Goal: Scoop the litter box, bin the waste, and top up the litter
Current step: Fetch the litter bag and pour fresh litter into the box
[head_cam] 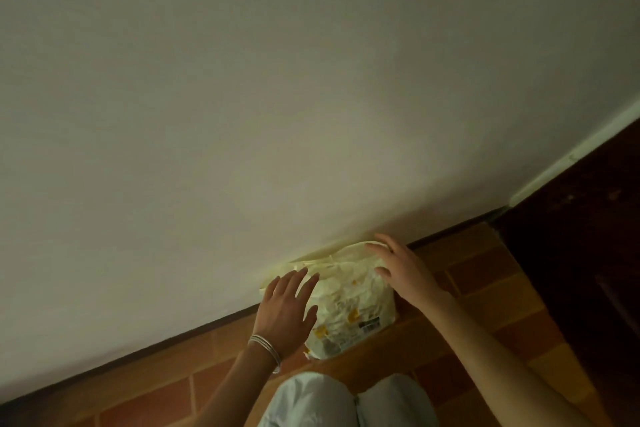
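Where wall (pixel 242 114) meets floor (pixel 485 270), bag (pixel 353 302).

Pale bag, brick floor, plain wall

We see a cream litter bag (pixel 349 302) with orange-yellow patches, a terracotta brick-pattern floor (pixel 485 288), an off-white wall (pixel 277 97) and silver bangles (pixel 266 347).

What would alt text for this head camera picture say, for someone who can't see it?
A person's left hand and right hand, fingers spread, reach to either side of a crumpled pale bag with yellow markings, standing on a brick-patterned floor against a plain wall. Their knees show at the bottom.
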`<state>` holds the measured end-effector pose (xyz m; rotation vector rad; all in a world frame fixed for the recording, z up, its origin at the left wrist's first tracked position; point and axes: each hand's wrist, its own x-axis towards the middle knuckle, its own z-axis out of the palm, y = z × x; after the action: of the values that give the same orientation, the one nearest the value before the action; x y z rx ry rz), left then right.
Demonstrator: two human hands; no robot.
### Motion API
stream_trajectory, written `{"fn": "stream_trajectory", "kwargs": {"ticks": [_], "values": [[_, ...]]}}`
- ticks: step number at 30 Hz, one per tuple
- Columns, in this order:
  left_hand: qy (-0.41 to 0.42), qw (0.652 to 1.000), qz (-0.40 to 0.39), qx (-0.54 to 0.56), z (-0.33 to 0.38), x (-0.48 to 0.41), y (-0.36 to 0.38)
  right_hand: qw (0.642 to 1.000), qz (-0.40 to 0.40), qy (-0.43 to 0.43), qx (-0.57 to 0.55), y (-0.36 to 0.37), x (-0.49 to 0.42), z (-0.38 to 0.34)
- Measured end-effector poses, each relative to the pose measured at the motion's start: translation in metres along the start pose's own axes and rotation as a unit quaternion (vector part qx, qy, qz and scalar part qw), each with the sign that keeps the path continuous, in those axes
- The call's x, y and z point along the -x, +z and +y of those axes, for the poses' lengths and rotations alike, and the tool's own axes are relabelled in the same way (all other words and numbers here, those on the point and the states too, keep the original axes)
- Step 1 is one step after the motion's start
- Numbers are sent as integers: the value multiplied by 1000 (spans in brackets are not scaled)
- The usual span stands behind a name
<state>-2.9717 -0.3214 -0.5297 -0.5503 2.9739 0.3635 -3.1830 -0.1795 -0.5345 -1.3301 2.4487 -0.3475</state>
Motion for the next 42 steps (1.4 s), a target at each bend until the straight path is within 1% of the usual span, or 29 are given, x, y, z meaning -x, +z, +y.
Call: {"fn": "stream_trajectory", "kwargs": {"ticks": [4, 7, 13, 16, 20, 26, 31, 36, 39, 42], "values": [[-20, 1000, 2, -1, -4, 12, 7, 999, 32, -19, -8, 13, -3, 2], [-36, 999, 3, 10, -3, 28, -2, 996, 59, -66, -6, 6, 10, -8], [-62, 998, 8, 27, 11, 67, -51, 988, 42, -136, -57, -38, 48, -59], [-71, 997, 15, 23, 21, 92, -89, 984, 49, -159, -63, -73, 67, -87], [-88, 995, 37, 23, 36, 122, -149, 978, 60, -193, -42, -135, 92, -121], [-97, 991, 87, 15, 63, 153, -250, 963, 120, -241, -20, -248, 118, -165], [-113, 985, 132, 9, 86, 168, -325, 946, 154, -284, -11, -330, 135, -196], [-149, 973, 175, -1, 106, 193, -377, 926, 172, -334, -34, -382, 153, -235], [-190, 962, 196, -6, 114, 219, -397, 918, 158, -359, -63, -399, 166, -264], [-228, 952, 206, -7, 120, 247, -412, 918, 131, -362, -96, -407, 177, -298]]}}
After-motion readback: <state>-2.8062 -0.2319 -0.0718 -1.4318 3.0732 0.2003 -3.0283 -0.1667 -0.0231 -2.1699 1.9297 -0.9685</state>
